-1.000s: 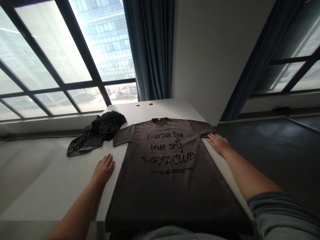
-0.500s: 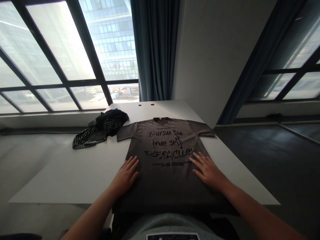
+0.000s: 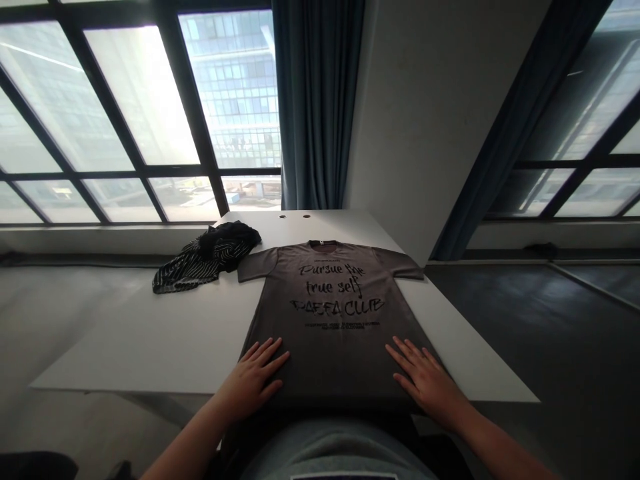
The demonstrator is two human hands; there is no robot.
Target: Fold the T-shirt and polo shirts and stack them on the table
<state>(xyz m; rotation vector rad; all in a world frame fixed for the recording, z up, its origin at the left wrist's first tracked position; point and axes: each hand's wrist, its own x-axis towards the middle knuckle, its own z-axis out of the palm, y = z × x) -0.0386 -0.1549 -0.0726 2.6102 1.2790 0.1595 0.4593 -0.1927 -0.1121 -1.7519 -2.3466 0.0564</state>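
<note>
A grey-brown T-shirt (image 3: pixel 330 327) with black lettering lies spread face up on the white table (image 3: pixel 175 340), its collar towards the windows. My left hand (image 3: pixel 253 378) lies flat on the shirt's lower left part with fingers spread. My right hand (image 3: pixel 425 380) lies flat on the lower right part, fingers also spread. Neither hand holds anything. The hem of the shirt reaches the near table edge, just past my hands.
A crumpled black-and-white striped garment (image 3: pixel 207 257) lies on the table's far left. Two small round holes (image 3: pixel 294 216) are in the tabletop at the far end. Windows, a dark curtain (image 3: pixel 315 107) and a white wall stand behind the table. Dark floor lies to the right.
Both hands came from the shirt's sides near the sleeves onto its body, then slid down towards the hem. The view pulled back from the table.
</note>
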